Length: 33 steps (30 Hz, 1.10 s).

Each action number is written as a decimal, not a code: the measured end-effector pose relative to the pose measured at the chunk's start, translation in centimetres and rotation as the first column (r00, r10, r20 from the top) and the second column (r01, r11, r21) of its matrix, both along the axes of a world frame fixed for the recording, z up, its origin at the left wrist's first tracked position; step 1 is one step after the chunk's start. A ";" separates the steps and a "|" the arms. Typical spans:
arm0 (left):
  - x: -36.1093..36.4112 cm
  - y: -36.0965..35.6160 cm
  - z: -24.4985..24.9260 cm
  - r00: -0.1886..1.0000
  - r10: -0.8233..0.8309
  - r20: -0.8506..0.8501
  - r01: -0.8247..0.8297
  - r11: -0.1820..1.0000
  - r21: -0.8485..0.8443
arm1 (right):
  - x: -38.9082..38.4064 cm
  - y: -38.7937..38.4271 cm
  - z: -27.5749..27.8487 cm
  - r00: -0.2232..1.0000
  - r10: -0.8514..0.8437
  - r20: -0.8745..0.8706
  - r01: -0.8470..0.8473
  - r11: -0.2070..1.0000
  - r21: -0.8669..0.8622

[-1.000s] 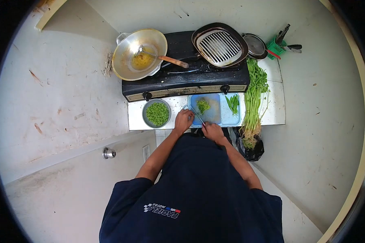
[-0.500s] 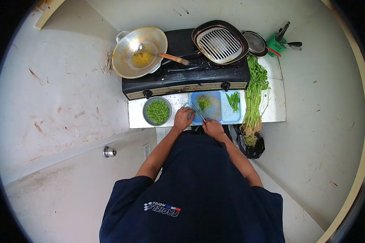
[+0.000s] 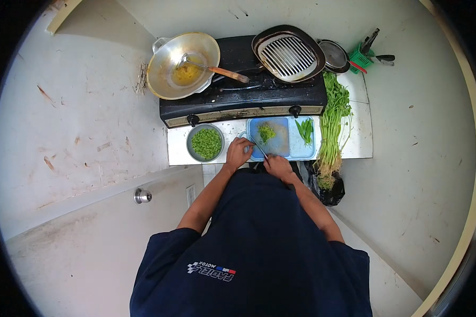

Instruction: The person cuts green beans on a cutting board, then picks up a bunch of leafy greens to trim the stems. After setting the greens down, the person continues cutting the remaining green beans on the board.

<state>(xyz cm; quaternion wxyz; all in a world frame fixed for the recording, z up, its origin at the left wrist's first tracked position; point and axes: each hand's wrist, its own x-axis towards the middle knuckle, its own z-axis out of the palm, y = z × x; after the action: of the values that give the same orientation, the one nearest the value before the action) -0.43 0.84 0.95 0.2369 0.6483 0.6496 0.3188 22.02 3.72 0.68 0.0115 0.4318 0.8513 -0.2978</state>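
Observation:
My right hand is closed around the handle of a knife, whose blade slants up and left over a blue cutting board. At the board's left edge, my left hand has its fingers bent together close to the blade. Whatever those fingers may pinch is too small to make out. A little heap of chopped greens lies on the board just beyond the blade. Whole green leaves rest on the board's right part. Left of my left hand stands a grey bowl filled with chopped greens.
Behind the board is a black two-burner stove carrying a wok with a wooden-handled spatula and a grill pan. Rooted leafy stalks lie to the right, near a small pan and a green basket of utensils.
The view has shifted very slightly. Both hands, the knife and the greens keep nearly the same places.

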 end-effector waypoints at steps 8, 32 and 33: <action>0.2 0.1 -0.4 1.000 0.026 0.004 -0.026 1.000 -0.011 | -0.3 0.3 -0.4 1.000 0.003 -0.007 -0.003 1.000 0.003; 0.6 0.2 0.0 0.999 0.026 -0.042 -0.027 1.000 -0.010 | -0.8 0.2 -0.4 1.000 0.027 -0.006 -0.027 0.996 0.085; 0.6 0.2 0.0 0.999 0.034 -0.042 -0.035 0.999 -0.009 | -0.8 0.2 -0.4 0.999 0.030 -0.019 -0.028 0.995 0.093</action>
<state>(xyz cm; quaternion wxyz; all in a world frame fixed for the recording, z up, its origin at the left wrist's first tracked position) 0.19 1.00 0.98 0.2210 0.6424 0.6670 0.3060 21.18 3.92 0.25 -0.0128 0.4164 0.8705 -0.2622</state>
